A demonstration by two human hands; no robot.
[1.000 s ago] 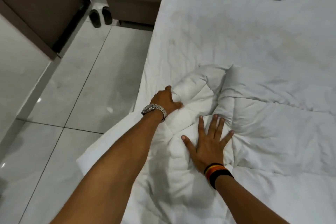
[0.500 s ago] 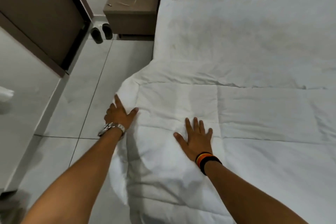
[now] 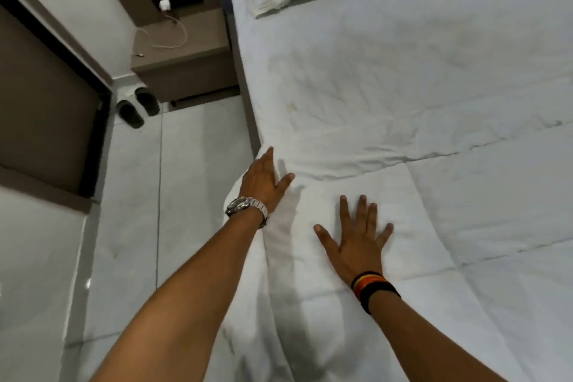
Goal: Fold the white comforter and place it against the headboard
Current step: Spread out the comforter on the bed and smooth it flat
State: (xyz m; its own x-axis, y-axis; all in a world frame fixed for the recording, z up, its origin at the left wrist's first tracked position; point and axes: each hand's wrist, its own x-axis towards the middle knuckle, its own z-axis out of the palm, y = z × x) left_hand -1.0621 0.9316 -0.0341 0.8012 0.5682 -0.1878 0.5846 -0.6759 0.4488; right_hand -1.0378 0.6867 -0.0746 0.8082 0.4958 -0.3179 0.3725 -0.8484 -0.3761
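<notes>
on bed: white quilted comforter (image 3: 403, 226) spread flat; left hand (image 3: 263, 180), right hand (image 3: 356, 242) pressing, grips released.

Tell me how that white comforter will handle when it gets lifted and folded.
Probably floppy: the comforter drapes limply over the bed's edge beside the left hand. Likely light yet bulky, given its puffy quilted panels. It should dent easily; the right hand lies flat on it.

Bare forearms, no sleeves, silver metal watch (image 3: 246, 205) on L wrist, black/orange/yellow bands (image 3: 373, 288) on R wrist
</notes>
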